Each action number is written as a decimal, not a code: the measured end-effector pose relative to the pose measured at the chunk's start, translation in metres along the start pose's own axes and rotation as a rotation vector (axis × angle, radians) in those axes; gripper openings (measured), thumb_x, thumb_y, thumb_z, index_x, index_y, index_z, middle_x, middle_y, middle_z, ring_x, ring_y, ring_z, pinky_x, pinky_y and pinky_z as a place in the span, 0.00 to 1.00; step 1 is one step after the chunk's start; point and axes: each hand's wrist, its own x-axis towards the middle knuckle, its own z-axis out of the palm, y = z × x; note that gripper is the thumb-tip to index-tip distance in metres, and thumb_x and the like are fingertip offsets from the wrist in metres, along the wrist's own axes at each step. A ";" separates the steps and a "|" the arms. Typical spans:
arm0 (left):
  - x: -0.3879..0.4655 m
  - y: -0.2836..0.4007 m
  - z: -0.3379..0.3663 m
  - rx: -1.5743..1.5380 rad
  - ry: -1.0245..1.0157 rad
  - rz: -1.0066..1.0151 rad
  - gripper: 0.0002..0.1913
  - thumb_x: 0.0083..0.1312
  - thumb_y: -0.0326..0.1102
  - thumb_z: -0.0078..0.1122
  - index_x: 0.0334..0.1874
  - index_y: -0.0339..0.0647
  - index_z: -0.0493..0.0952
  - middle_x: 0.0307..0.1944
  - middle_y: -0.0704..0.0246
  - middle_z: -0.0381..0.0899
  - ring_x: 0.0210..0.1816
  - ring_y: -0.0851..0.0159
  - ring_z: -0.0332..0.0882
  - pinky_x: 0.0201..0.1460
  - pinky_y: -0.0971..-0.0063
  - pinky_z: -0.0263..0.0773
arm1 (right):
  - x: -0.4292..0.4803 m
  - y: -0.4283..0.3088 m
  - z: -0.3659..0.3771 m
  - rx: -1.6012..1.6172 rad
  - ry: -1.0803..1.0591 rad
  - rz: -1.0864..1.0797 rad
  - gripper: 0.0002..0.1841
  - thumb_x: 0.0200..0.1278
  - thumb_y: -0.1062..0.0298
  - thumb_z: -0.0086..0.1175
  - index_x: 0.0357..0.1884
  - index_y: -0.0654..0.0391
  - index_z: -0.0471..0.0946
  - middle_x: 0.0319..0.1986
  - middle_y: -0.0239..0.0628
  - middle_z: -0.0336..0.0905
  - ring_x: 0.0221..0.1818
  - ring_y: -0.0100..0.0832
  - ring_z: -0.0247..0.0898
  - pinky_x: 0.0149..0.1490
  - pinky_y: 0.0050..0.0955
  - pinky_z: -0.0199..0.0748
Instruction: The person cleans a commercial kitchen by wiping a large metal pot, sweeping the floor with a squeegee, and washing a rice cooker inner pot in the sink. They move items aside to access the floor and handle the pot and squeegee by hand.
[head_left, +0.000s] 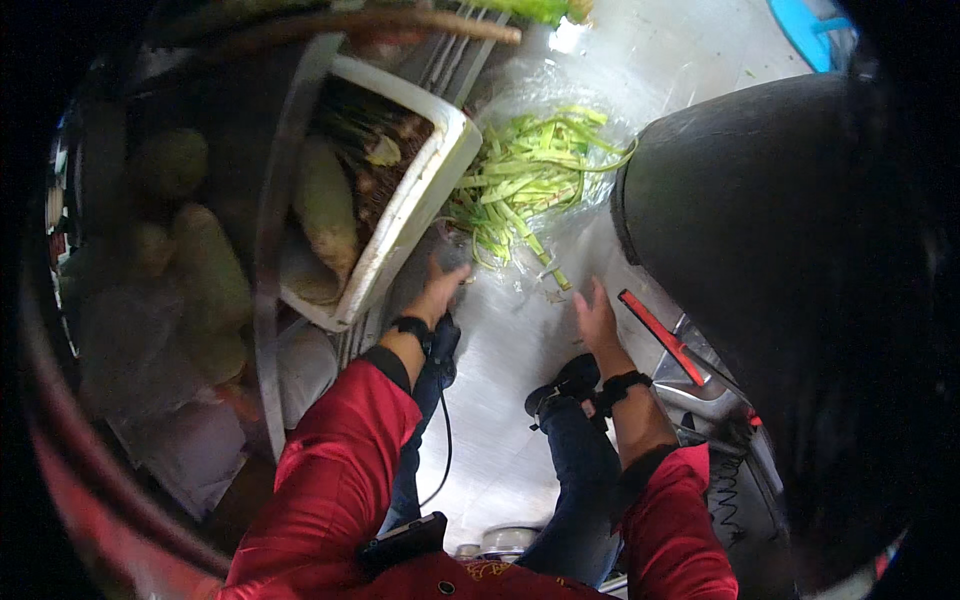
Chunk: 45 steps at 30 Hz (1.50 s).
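Note:
A loose pile of green vegetable peelings or trimmings (536, 176) lies on clear plastic sheeting (615, 176) spread over the floor. My left hand (444, 283) is just below the pile's left side, blurred, near the lower corner of a white foam box (416, 225); a small dark or transparent bit shows by the fingers, and whether they grip it I cannot tell. My right hand (596, 311) is below the pile's right side, fingers apart, holding nothing, left of a red-headed squeegee-like tool (660, 334).
The foam box on the left holds a large pale green gourd or radish (325, 202) and other produce. More big vegetables (212, 262) sit on a shaded rack. A large black bin-like container (750, 172) stands at the right. A blue object (806, 34) is at the top right.

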 end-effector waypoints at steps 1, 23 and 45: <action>0.015 0.009 -0.004 -0.019 0.071 -0.048 0.53 0.61 0.51 0.64 0.76 0.51 0.33 0.72 0.54 0.50 0.68 0.48 0.57 0.61 0.47 0.64 | 0.011 -0.004 0.007 -0.001 -0.069 -0.014 0.28 0.62 0.57 0.57 0.62 0.59 0.68 0.61 0.61 0.64 0.63 0.56 0.61 0.65 0.43 0.61; 0.128 -0.076 0.029 -0.328 0.497 0.109 0.22 0.61 0.39 0.64 0.54 0.36 0.71 0.51 0.59 0.74 0.52 0.56 0.73 0.56 0.62 0.69 | 0.043 0.036 0.117 0.267 -0.030 0.274 0.06 0.51 0.71 0.59 0.26 0.59 0.74 0.20 0.35 0.75 0.26 0.28 0.72 0.36 0.30 0.73; -0.015 0.022 0.091 0.117 0.143 0.400 0.20 0.63 0.44 0.62 0.43 0.31 0.74 0.35 0.50 0.79 0.37 0.50 0.78 0.42 0.59 0.72 | -0.050 -0.051 -0.042 0.884 -0.622 0.280 0.11 0.57 0.79 0.57 0.28 0.52 0.67 0.26 0.22 0.68 0.27 0.17 0.63 0.31 0.18 0.64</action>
